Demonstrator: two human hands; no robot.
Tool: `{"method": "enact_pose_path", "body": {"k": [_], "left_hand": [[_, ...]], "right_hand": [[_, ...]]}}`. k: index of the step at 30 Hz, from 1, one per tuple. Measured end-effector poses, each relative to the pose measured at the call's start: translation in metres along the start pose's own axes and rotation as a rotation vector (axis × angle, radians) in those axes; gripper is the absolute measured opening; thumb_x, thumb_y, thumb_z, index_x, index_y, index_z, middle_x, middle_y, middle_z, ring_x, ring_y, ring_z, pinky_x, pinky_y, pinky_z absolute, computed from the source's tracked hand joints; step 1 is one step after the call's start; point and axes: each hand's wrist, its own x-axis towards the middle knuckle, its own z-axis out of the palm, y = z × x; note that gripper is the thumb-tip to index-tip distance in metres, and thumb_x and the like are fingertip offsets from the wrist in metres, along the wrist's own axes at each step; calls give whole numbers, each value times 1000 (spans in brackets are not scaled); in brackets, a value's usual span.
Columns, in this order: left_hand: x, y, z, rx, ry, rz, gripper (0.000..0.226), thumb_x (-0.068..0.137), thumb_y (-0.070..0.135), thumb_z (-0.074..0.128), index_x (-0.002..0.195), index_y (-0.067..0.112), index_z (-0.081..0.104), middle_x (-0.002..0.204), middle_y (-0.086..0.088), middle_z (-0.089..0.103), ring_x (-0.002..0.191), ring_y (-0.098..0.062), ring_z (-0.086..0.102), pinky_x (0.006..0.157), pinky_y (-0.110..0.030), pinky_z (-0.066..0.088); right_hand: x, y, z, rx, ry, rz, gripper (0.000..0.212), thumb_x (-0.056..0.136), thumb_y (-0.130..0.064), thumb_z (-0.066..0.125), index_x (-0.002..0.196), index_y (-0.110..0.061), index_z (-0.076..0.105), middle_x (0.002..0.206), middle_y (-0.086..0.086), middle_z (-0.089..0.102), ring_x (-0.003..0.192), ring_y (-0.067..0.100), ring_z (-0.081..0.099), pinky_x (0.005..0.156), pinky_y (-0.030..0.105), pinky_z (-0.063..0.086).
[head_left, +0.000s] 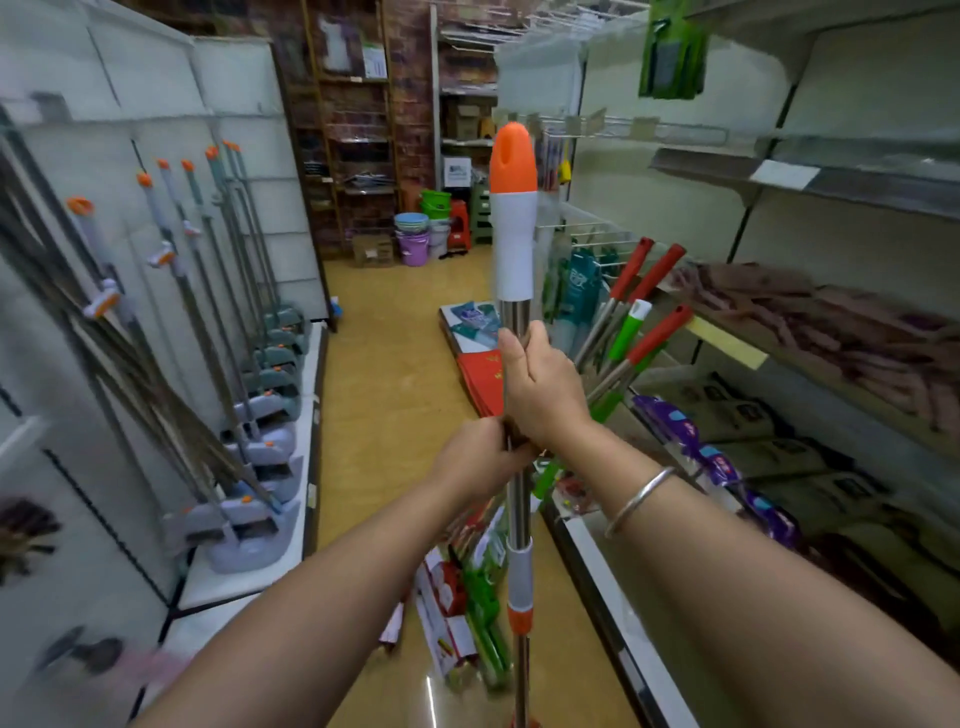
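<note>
A mop pole (514, 244) with a steel shaft, a white grip and an orange cap stands upright in front of me in a shop aisle. My right hand (545, 389) grips the shaft just under the white grip. My left hand (478, 460) holds the shaft directly below it, the two hands touching. Lower down the pole carries a grey and orange collar (519, 587). The pole's foot is out of view.
Several orange-capped mops and dustpan sets (208, 332) lean along the left wall. Red and green-handled mops (631, 332) lean on the right shelving (810, 182). Boxes and packets (462, 597) lie on the yellow floor (395, 364). Buckets and stools (431, 228) stand at the aisle's far end.
</note>
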Motion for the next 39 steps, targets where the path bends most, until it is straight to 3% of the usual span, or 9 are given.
{"method": "enact_pose_path", "body": {"k": [6,13,17,19,22,24,28,33,39], "left_hand": [[-6,-60,-53,-42,75,-62,35,85,35,56,69,4,57,73,-21,68,69,-35,64,62,-48,50],[23,-117,-113,-24,197,-68,31,80,27,60,54,21,44,54,-1,49,54,-22,48,52,-32,33],[60,-146,-149,12,252,-95,30,80,32,59,56,19,46,55,-1,50,57,-23,52,56,-31,39],[87,-161,-163,24,257,-87,30,80,33,59,57,19,47,55,0,50,58,-23,53,56,-31,40],[136,-176,-180,50,263,-38,33,82,31,59,56,17,44,54,1,47,54,-18,48,53,-30,35],[173,-182,-192,79,253,-25,37,84,30,58,54,17,41,52,1,43,50,-16,43,52,-30,33],[252,-195,-224,128,295,-12,40,81,35,56,52,15,36,49,-4,42,49,-25,45,56,-34,37],[341,-198,-246,165,284,58,36,80,39,56,55,16,45,56,-6,51,54,-26,51,52,-33,37],[444,-205,-258,166,287,129,30,86,40,51,65,18,44,63,-2,50,64,-26,52,53,-32,35]], "right_hand": [[22,-54,51,113,-46,4,29,100,-40,27,85,-16,34,65,-5,45,58,8,42,60,33,28],[71,-77,113,388,-69,12,25,95,-39,41,88,-15,40,68,-6,46,62,12,46,65,37,39],[81,-24,163,384,-96,179,23,78,-34,40,96,-23,48,84,0,56,79,20,53,67,34,41],[88,4,189,203,-264,235,21,83,-27,44,101,-18,50,85,2,55,75,19,52,60,31,40],[119,17,231,101,-802,271,20,86,-17,53,106,-14,50,78,-1,49,66,13,45,53,24,36],[149,24,256,70,-994,302,27,84,-23,60,107,-19,46,82,-3,49,70,13,48,58,24,40],[212,55,294,32,-938,342,53,76,-39,73,120,-19,51,104,1,57,85,17,56,63,27,47],[289,76,322,236,-703,444,27,81,-41,68,83,-20,51,76,-4,53,67,10,51,59,25,41],[385,104,327,144,-534,417,27,85,-31,64,68,-18,49,67,0,53,57,12,51,57,28,43]]}}
